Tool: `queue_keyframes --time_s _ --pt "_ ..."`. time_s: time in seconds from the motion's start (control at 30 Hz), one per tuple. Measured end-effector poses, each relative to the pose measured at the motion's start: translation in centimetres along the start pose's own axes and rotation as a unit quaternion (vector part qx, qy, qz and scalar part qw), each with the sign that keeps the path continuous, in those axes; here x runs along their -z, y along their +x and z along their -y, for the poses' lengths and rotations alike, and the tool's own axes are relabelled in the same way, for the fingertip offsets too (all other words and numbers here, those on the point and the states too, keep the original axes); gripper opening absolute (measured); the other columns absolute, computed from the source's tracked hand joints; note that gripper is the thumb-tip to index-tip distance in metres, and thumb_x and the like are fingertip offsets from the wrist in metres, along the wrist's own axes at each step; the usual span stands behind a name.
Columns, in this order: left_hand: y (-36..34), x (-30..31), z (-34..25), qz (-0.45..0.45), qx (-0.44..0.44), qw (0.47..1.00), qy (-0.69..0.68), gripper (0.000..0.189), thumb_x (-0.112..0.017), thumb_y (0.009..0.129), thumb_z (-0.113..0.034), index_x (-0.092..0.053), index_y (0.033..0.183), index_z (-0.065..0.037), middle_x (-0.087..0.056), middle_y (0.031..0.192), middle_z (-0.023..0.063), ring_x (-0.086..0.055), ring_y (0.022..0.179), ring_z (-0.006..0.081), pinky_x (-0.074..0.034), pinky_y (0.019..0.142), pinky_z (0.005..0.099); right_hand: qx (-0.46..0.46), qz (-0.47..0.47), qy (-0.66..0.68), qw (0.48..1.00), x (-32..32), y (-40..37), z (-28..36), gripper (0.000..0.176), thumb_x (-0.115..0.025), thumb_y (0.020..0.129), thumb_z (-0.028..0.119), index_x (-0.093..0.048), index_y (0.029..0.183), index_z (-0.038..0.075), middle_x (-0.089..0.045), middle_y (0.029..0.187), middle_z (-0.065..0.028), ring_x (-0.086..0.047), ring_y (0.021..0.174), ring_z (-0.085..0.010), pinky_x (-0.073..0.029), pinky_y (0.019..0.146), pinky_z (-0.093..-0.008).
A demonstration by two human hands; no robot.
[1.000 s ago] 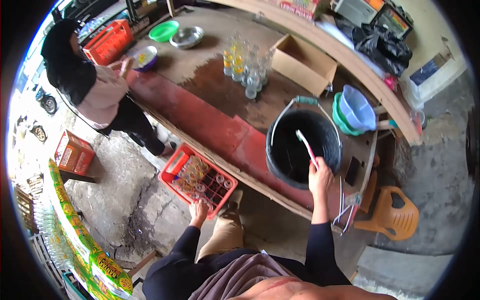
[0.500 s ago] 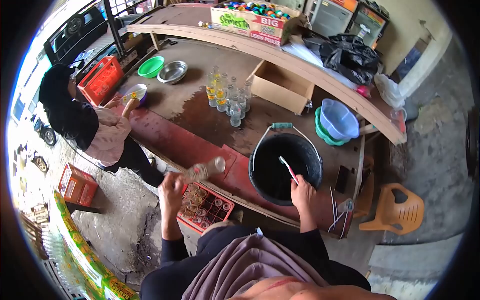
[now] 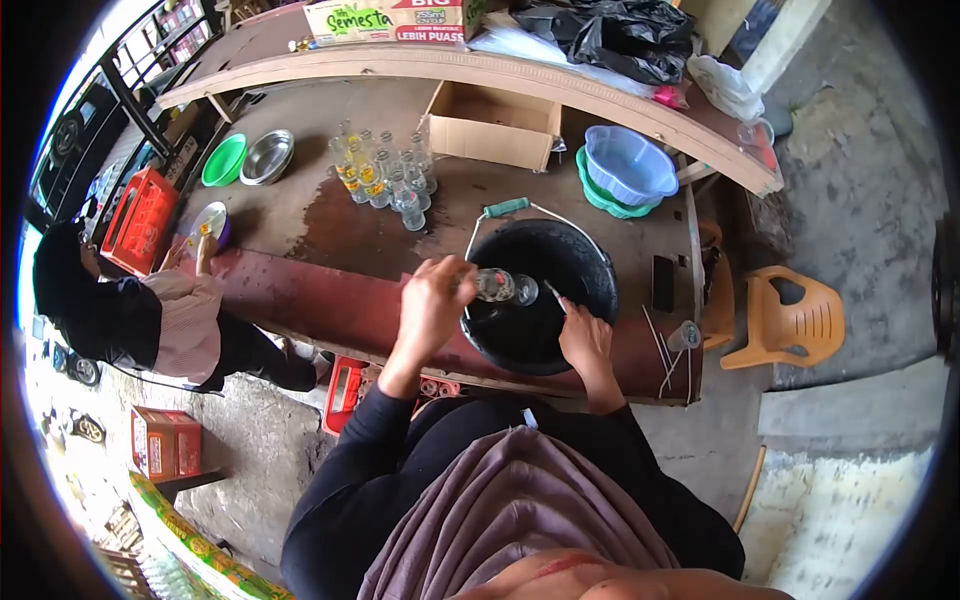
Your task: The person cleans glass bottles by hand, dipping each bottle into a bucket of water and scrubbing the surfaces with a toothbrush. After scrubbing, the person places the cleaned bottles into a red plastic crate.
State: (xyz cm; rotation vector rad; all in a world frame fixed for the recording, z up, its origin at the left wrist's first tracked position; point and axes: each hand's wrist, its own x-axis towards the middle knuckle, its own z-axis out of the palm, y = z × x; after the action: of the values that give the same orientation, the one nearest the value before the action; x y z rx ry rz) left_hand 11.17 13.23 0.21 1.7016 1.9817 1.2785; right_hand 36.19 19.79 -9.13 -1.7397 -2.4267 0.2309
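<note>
My left hand is closed around a clear glass bottle, which lies sideways above the left part of a black bucket. Its far end points right, toward my other hand. In my right hand, at the bucket's front right, is a toothbrush; only its tip end shows past the fingers, and the rest is hidden. Dark liquid or shadow fills the bucket's inside, so its contents cannot be made out. Below my left forearm, a red crate with bottles is partly covered by my arm and body.
Several glass bottles stand on the wet table beside an open cardboard box. Blue and green basins sit behind the bucket. At left, another person works over a bowl. An orange chair stands right.
My left hand has brought the bottle from above the crate rightward to the bucket. The toothbrush has come close to the bottle's end. The view has shifted toward the right.
</note>
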Motion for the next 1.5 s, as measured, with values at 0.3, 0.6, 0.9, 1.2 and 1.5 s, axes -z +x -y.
queue_keyframes --time_s 0.3,0.6,0.9,1.2,1.5 --pt "0.5 -9.2 3.7 0.106 -0.079 0.985 0.106 0.019 -0.065 0.087 -0.023 -0.065 0.1 -0.009 -0.065 0.078 0.0124 -0.065 0.081 0.0313 -0.052 0.073 0.0423 0.002 0.028 -0.019 0.999 0.3 0.1 0.1 0.038 -0.049 0.087 0.008 -0.061 0.123 0.005 -0.067 0.1 -0.0191 -0.069 0.083 -0.0359 -0.055 0.075 -0.0455" --pt "0.0 -11.1 5.3 0.202 -0.114 0.946 0.225 0.021 -0.063 0.083 -0.009 -0.061 0.104 -0.005 -0.064 0.091 0.0168 -0.067 0.083 0.0346 -0.054 0.071 0.0432 -0.015 0.004 -0.023 1.0 0.3 0.1 0.5 0.041 -0.048 0.088 0.008 -0.056 0.129 0.003 -0.066 0.1 -0.0178 -0.069 0.083 -0.0345 -0.055 0.075 -0.0431" --pt "-0.2 -11.4 5.6 0.185 -0.069 0.965 0.17 0.025 -0.069 0.083 -0.012 -0.051 0.096 0.0 -0.065 0.086 0.0209 -0.066 0.08 0.0398 -0.054 0.069 0.0468 0.074 0.034 0.153 0.985 1.5 -1.9 3.2 0.044 -0.045 0.09 0.006 -0.051 0.133 0.008 -0.063 0.104 -0.0195 -0.067 0.08 -0.0405 -0.055 0.071 -0.0478" --pt "0.0 -11.2 4.5 0.163 -0.006 0.972 0.169 0.024 -0.066 0.086 -0.016 -0.05 0.096 0.0 -0.064 0.077 0.0221 -0.065 0.074 0.0417 -0.053 0.065 0.0483 0.087 0.04 0.075 0.993 2.1 -0.5 2.4 0.047 -0.049 0.088 0.004 -0.049 0.135 0.006 -0.06 0.103 -0.0226 -0.068 0.078 -0.0393 -0.056 0.069 -0.0465" --pt "0.1 -11.2 4.9 0.133 -0.009 0.984 0.119 0.031 -0.068 0.082 -0.006 -0.048 0.105 -0.002 -0.061 0.093 0.0229 -0.062 0.087 0.0434 -0.05 0.074 0.0509 0.068 0.054 0.079 0.993 2.9 0.3 2.2 0.042 -0.049 0.087 0.004 -0.054 0.129 0.008 -0.063 0.101 -0.0188 -0.068 0.083 -0.0395 -0.055 0.074 -0.0478"
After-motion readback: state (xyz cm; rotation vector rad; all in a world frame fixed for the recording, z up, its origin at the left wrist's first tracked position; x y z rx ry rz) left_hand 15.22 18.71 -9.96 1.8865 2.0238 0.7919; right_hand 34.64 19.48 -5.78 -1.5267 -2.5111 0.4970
